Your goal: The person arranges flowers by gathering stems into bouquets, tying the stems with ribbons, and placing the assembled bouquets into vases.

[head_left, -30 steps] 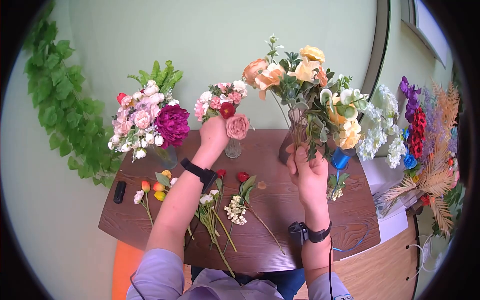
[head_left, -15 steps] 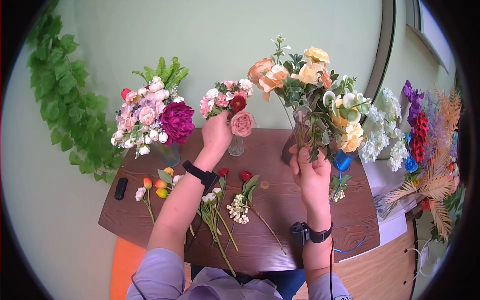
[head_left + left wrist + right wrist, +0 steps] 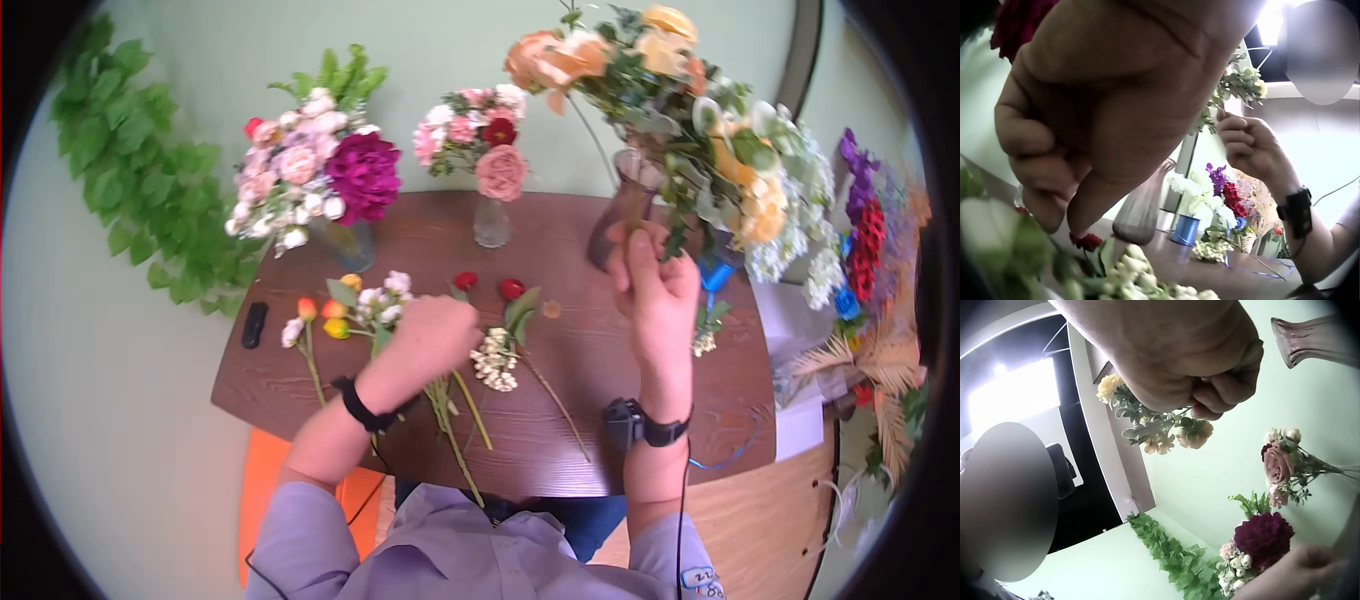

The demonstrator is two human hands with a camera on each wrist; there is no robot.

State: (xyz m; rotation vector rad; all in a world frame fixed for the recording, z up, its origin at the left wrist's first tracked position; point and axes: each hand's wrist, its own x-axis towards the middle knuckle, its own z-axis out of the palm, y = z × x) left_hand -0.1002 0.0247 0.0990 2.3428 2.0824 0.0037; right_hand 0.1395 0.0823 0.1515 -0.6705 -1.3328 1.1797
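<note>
My right hand point(image 3: 657, 280) grips the stems of a large bunch of peach and yellow artificial flowers point(image 3: 750, 175) and holds it up near a smoky glass vase point(image 3: 635, 185). Low over the flowers lying on the table, my left hand point(image 3: 430, 335) has its fingers bent loosely, with a gap between thumb and fingertips in the left wrist view. Close by are red flowers point(image 3: 512, 288), a cream berry sprig point(image 3: 494, 360) and white-pink blooms point(image 3: 375, 300). A small clear vase point(image 3: 491, 222) carries pink and dark red flowers point(image 3: 500, 172).
At the back left, a glass vase point(image 3: 350, 245) bears a bouquet with a magenta peony point(image 3: 362, 175). Orange-yellow tulips point(image 3: 336, 328) and a black object point(image 3: 254, 325) lie on the left. A blue ribbon spool point(image 3: 715, 275) stands right, beside white blossoms point(image 3: 795, 250).
My left hand has left the pink flowers in the small vase and come down toward the table flowers. My right hand still holds the bunch. The head view has tilted downward.
</note>
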